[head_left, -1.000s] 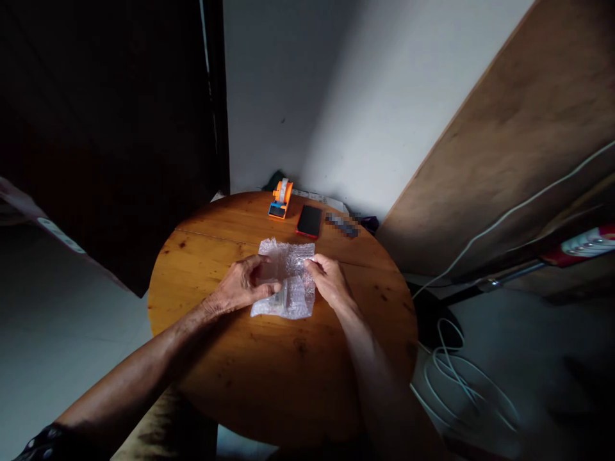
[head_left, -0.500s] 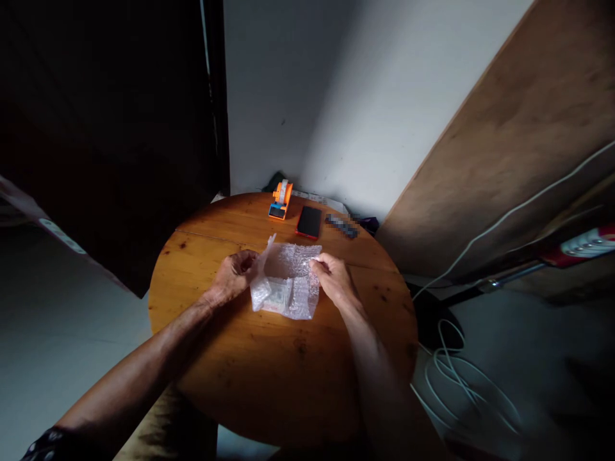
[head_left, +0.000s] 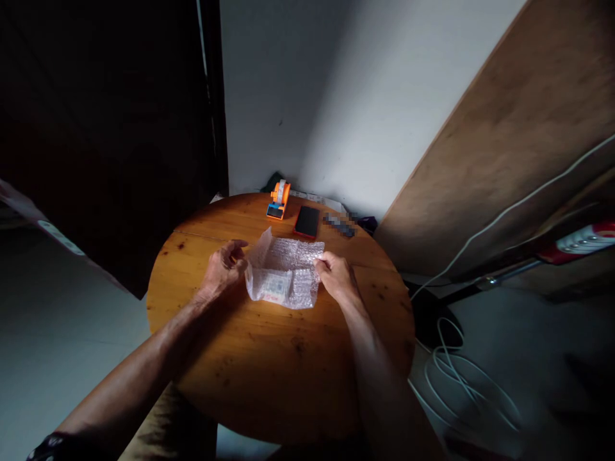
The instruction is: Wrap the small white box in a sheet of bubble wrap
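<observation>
A sheet of bubble wrap [head_left: 288, 266] lies on the round wooden table [head_left: 269, 346], folded around a small flat item [head_left: 275, 289] that shows through it. My right hand [head_left: 336, 276] pinches the wrap's right edge. My left hand [head_left: 221, 269] is at the wrap's left side, fingers loosely curled and apart, touching or nearly touching the raised left flap; it grips nothing that I can see.
At the table's far edge stand an orange tape dispenser [head_left: 278, 200], a dark phone in a red case [head_left: 307, 221] and a small blurred object [head_left: 339, 225]. A wooden board [head_left: 504, 141] leans against the wall on the right. White cables [head_left: 461, 378] lie on the floor.
My left hand let go of the wrap's front fold and moved left. The wrap's left flap lifted and opened out. My right hand kept its pinch on the right edge.
</observation>
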Demonstrator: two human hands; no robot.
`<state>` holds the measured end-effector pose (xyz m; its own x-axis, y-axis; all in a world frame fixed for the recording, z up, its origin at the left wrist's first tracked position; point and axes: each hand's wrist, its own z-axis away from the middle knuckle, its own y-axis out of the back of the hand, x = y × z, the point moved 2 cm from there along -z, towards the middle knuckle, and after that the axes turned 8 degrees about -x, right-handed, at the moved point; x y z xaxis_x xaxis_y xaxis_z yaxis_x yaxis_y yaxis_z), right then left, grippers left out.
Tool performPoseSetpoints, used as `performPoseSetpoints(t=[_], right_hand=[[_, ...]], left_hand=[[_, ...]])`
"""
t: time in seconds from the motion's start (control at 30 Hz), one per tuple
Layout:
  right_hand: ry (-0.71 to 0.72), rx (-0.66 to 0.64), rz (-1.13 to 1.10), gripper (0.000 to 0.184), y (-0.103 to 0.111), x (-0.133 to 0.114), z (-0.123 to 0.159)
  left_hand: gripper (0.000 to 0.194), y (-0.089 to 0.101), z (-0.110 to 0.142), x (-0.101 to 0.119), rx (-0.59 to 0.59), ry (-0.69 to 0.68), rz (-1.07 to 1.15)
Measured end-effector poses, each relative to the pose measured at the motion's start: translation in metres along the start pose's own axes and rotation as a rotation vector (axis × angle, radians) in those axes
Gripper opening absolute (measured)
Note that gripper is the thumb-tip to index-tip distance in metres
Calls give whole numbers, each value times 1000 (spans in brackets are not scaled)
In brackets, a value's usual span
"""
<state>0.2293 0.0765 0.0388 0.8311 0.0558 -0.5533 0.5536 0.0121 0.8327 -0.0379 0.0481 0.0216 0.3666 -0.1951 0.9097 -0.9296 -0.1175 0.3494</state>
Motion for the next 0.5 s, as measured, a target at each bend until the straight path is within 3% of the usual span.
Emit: performPoseSetpoints(t=[0.1,0.27,0.37,0.5], right_hand=[[-5,-8,45,22,3,-4,2],[-10,-20,92,22,4,-6,4],[-40,-32,157,20,4,-7,4],[-93,-62,306,20,1,-6,4]], left_hand=[[40,3,8,17,-60,-206,-106],[41,-4,14,22,-322,-432,-232],[47,-7,11,16,-371,-378,-293],[36,-5,8,11,-349,-125,-186]])
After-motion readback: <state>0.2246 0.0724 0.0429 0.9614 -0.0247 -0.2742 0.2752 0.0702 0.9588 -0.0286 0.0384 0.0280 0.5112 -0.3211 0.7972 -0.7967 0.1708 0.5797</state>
